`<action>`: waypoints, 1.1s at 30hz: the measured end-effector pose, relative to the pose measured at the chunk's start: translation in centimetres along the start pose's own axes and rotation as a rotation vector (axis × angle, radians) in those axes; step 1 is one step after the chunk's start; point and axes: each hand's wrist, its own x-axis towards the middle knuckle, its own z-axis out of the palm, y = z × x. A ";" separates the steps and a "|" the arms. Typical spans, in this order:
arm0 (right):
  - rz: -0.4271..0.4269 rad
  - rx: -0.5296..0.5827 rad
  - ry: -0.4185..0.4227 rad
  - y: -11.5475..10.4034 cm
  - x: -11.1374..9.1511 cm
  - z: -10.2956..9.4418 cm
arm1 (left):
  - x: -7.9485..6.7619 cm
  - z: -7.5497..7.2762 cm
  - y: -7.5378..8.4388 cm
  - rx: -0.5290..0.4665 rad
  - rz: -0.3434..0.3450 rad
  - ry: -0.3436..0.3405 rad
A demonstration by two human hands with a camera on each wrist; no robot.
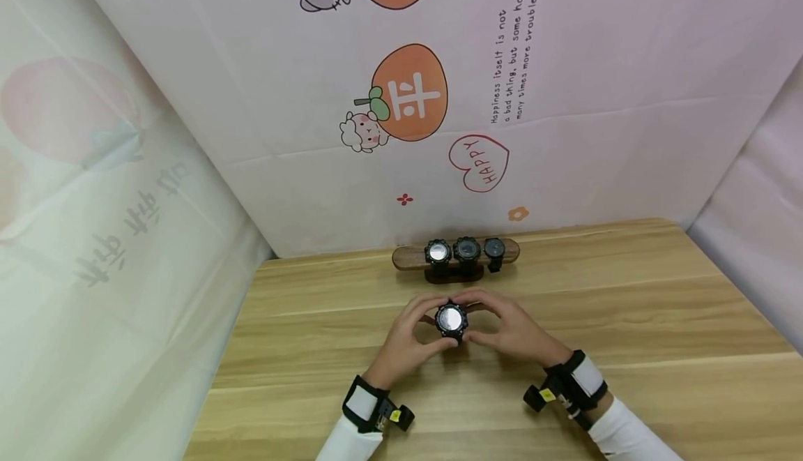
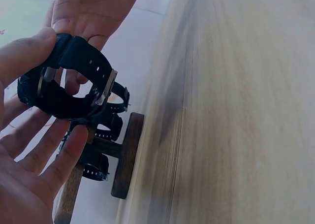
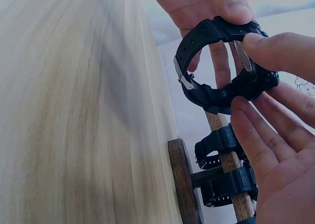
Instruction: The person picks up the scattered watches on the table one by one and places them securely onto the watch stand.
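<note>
A black wristwatch [image 1: 451, 319] with a round, bright-reflecting face is held between both hands above the table. Its band is buckled into a loop, and the metal buckle [image 3: 183, 75] shows in the right wrist view. My left hand [image 1: 404, 341] grips the left side of the case with thumb and fingers. From the right, my right hand [image 1: 519, 332] pinches the same watch case. In the left wrist view the watch band [image 2: 83, 54] hangs toward the table, clear of its surface. Behind the hands stands a wooden watch stand [image 1: 409, 259].
Three dark watches sit on the stand's bar: a left watch [image 1: 438, 252], a middle watch [image 1: 467, 250] and a right watch [image 1: 494, 248]. The light wooden table [image 1: 301, 349] meets a printed white cloth [image 1: 301, 203] at the back. More cloth [image 1: 125, 293] hangs at the left.
</note>
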 end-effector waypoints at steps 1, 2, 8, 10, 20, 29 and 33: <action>-0.006 -0.004 0.003 0.1 0.0 0.0 | 0.0 0.0 0.0 0.004 0.003 0.002; -0.015 -0.010 0.007 0.2 0.0 0.1 | 0.0 0.0 0.0 0.006 0.005 0.003; -0.050 -0.044 0.020 2.0 -0.4 0.2 | -0.4 0.3 -1.3 0.024 -0.001 0.004; -0.061 -0.057 0.021 2.8 -0.5 0.0 | -0.7 0.4 -2.0 0.028 -0.016 -0.005; -0.043 -0.207 0.112 4.3 -0.2 -2.3 | -0.9 0.4 -2.7 0.038 -0.048 -0.015; 0.056 -0.432 0.261 5.3 0.6 -5.2 | 0.0 -0.4 0.3 0.009 -0.020 0.008; 0.097 -0.502 0.303 6.7 0.9 -6.3 | 0.1 -0.6 0.4 0.016 -0.018 0.005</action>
